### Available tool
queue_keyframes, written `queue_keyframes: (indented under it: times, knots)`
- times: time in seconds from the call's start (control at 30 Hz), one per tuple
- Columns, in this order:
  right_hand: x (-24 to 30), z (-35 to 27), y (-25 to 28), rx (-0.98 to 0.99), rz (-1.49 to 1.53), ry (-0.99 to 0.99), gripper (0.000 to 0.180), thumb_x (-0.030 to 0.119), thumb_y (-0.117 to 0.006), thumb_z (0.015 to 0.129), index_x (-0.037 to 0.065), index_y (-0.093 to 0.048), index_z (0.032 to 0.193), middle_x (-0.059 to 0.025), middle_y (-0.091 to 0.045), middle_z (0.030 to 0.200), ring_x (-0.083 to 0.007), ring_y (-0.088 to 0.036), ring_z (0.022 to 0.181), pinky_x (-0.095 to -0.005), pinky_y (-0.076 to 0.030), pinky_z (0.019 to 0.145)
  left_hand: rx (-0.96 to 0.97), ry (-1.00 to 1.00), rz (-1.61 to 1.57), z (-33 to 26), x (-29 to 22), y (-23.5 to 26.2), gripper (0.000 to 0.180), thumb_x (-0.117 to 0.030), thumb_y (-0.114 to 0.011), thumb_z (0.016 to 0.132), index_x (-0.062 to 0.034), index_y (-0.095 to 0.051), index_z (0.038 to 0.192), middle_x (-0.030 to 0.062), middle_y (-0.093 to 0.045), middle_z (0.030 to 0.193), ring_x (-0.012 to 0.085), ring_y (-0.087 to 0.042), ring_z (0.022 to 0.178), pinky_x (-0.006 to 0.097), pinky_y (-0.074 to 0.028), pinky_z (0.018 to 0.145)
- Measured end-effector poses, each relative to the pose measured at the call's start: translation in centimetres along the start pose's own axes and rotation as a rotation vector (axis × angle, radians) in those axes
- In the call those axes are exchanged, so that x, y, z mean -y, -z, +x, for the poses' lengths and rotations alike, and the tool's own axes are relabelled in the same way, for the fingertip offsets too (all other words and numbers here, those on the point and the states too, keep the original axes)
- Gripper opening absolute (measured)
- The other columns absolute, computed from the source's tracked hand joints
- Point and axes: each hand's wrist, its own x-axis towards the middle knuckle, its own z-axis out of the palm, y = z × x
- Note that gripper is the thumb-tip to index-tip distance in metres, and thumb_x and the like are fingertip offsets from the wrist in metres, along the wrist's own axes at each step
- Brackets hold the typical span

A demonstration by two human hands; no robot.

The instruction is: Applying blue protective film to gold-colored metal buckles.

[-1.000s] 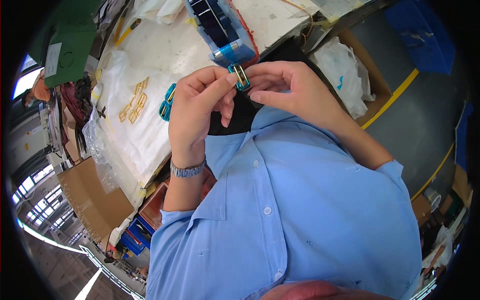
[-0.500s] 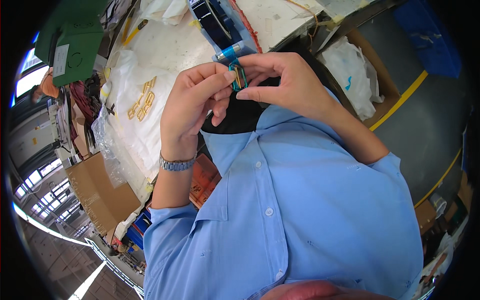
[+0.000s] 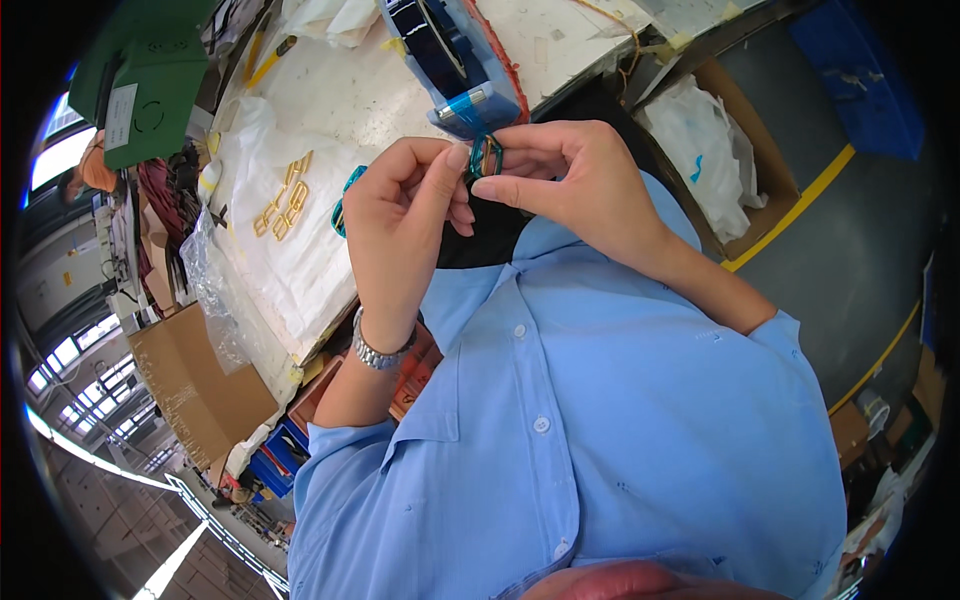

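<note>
Between my two hands is a small ring-shaped metal buckle (image 3: 487, 157), gold inside and covered with blue-green film along its edges. My right hand (image 3: 590, 190) pinches it from the right with thumb and fingers. My left hand (image 3: 400, 200) is closed, thumb against forefinger, at the buckle's left side; whether it grips the buckle or its film cannot be made out. Just beyond stands a blue-grey tape dispenser (image 3: 490, 75) with a dark blue roll (image 3: 428, 45). A strip of blue film (image 3: 465, 105) lies over its near end, close to the buckle.
Several gold buckles (image 3: 285, 200) lie on white sheeting (image 3: 255, 150) at the left. Blue-green wrapped pieces (image 3: 343, 215) sit beside my left hand. A yellow cutter (image 3: 270, 62) lies farther back. A carton with white plastic (image 3: 705, 150) stands at the right, beyond the table edge.
My left hand has moved right and turned more upright, showing the blue-green pieces beside it. The buckle has shifted slightly right and turned between my hands. My right hand has lowered a little.
</note>
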Motion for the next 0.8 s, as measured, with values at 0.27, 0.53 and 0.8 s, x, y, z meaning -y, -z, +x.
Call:
queue_keyframes:
  times: [0.27,0.53,0.8]
  knots:
    - [0.2,0.4,0.0,0.016,-0.006,-0.058,0.03,0.022,-0.089,0.093,-0.002,-0.084,0.11,-0.0054,-0.081,0.085,-0.0055,-0.071,0.075,-0.0233,-0.055,0.068,-0.118,-0.625,0.482,-1.5,3.3,-1.6,0.047,0.01,-0.079,0.089,0.0004,-0.069,0.134,0.0131,-0.077,0.114,0.0202,-0.078,0.091,0.031,-0.063,0.078]
    - [1.0,0.6,-0.2,0.019,-0.062,-0.131,0.031,0.022,-0.085,0.096,-0.005,-0.082,0.112,-0.0067,-0.082,0.087,-0.008,-0.074,0.081,-0.0248,-0.057,0.072,-0.15,-0.72,0.492,0.1,2.9,-1.1,0.041,0.009,-0.081,0.081,0.0001,-0.075,0.121,0.0121,-0.077,0.101,0.0197,-0.078,0.084,0.031,-0.063,0.075]
    - [0.8,1.1,-0.8,-0.017,-0.034,-0.001,0.035,0.025,-0.084,0.097,-0.004,-0.081,0.117,-0.0092,-0.083,0.095,-0.0096,-0.076,0.087,-0.0261,-0.059,0.078,-0.072,-0.639,0.427,0.7,2.5,-0.3,0.041,0.009,-0.08,0.083,0.0,-0.076,0.122,0.0104,-0.077,0.098,0.0169,-0.077,0.082,0.028,-0.062,0.075]
